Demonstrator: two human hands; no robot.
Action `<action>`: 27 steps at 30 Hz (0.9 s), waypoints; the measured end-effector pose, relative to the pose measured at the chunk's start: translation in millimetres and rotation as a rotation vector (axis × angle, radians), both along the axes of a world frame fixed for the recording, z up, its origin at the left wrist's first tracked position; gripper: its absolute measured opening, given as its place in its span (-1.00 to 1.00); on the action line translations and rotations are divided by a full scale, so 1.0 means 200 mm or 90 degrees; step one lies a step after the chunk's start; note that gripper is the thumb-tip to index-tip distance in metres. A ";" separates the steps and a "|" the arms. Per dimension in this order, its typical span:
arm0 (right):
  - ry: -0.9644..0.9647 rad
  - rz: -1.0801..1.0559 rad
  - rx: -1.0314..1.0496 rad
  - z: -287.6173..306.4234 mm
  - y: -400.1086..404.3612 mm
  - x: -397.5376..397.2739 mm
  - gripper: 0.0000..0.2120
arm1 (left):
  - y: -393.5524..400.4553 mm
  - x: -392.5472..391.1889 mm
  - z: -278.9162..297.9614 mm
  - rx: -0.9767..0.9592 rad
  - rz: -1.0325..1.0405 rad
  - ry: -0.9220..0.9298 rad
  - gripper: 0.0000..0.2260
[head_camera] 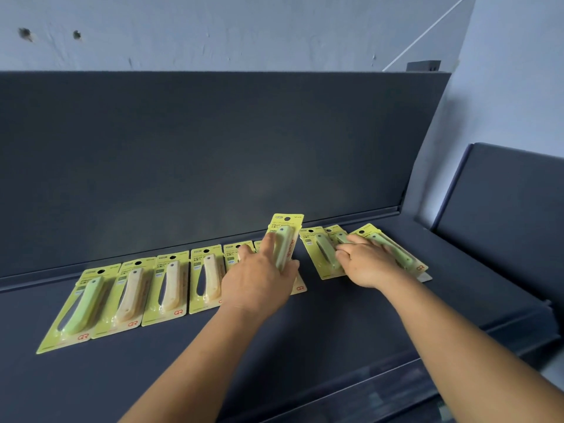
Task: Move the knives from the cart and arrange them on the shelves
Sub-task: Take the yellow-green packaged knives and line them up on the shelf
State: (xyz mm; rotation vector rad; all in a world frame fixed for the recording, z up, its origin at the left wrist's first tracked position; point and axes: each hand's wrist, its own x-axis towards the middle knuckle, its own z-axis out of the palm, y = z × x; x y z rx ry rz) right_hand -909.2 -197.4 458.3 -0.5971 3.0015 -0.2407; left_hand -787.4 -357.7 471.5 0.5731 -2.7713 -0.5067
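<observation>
Two bare forearms reach from the near edge over a dark grey shelf (pixel 305 346). On the shelf, a row of fruit knives in yellow blister cards lies flat, running from near left to far right. Nearest left is a green-handled knife pack (pixel 80 309); next to it, partly overlapping, lie three cream-handled knife packs (pixel 171 286), side by side. The left hand (pixel 259 283) covers further cards in the middle of the row; its thumb and fingers are curled round a raised green knife pack (pixel 286 242), held tilted up off the shelf with its hang-hole end pointing far. Just right of it, a separate group of three green-handled packs (pixel 325 251) lies fanned and overlapping near the shelf's back edge. The right hand (pixel 367 261) rests on this group, fingers bent and spread over the cards; whether it grips or only presses on them cannot be told. Behind the row rises the shelf's dark back panel (pixel 213 148), and above it a pale wall (pixel 244 29). At far right stands a second dark shelf unit (pixel 503 203).
</observation>
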 end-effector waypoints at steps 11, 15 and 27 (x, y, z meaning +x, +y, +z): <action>0.051 0.102 0.029 -0.04 -0.11 0.03 -0.51 | -0.03 0.01 0.02 0.018 0.050 -0.009 -0.48; 0.060 0.053 0.010 -0.02 -0.05 0.00 -0.56 | 0.01 0.02 0.04 0.028 0.027 0.002 -0.50; 0.034 -0.101 -0.001 0.03 0.25 -0.14 -0.48 | 0.35 -0.24 0.08 0.013 -0.014 -0.076 -0.56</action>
